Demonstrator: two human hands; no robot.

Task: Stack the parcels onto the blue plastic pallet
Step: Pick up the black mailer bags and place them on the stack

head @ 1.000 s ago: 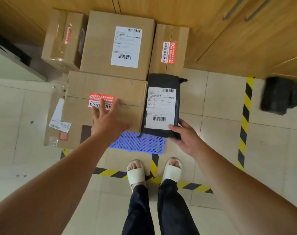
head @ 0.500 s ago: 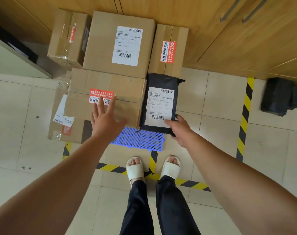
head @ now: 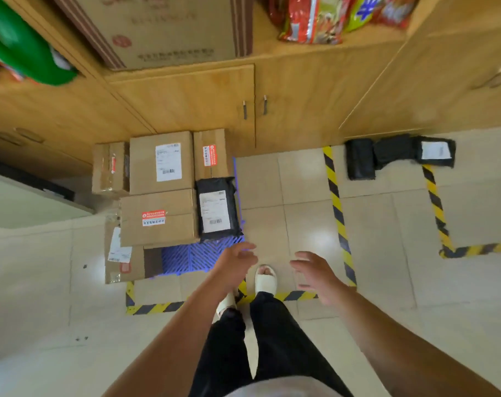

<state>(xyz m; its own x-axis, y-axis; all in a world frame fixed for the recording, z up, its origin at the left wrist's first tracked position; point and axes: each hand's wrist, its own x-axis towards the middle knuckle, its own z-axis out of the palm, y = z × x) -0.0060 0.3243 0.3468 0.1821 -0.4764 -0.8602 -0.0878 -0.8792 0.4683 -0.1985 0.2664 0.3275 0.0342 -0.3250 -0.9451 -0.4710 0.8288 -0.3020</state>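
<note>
Seen from above, a person stood on a pale tiled floor (head: 301,196) facing a blue plastic slatted pallet (head: 197,257) left of centre in the frame, most of it covered by parcels. At the back, against light wooden cabinets (head: 186,104), a small tape-wrapped cardboard box (head: 109,167), a large brown cardboard box with a white shipping label (head: 161,163) and a narrow brown cardboard box with a red sticker (head: 210,153) sat side by side. In front of them lay a wide brown cardboard box with a red-and-white sticker (head: 159,220). Just to its right, touching it, a black plastic mailer bag with a white label (head: 218,210) lay along the pallet's right edge. A lower, flatter cardboard box (head: 123,263) stuck out at the lower left of the stack. The left hand (head: 235,263) hovered at the pallet's near right corner, fingers loosely spread, holding nothing. The right hand (head: 315,272) hung over the tiles to the right, also spread wide and empty. Both hands were blurred. Below them showed white sandals (head: 266,280) and black trousers (head: 272,339). Yellow-and-black striped floor tape (head: 336,207) ran up the middle right. In the upper right, well apart from the pallet, three more black mailer bags (head: 361,163) lay in a row by the cabinets, the rightmost bearing a white label.
</note>
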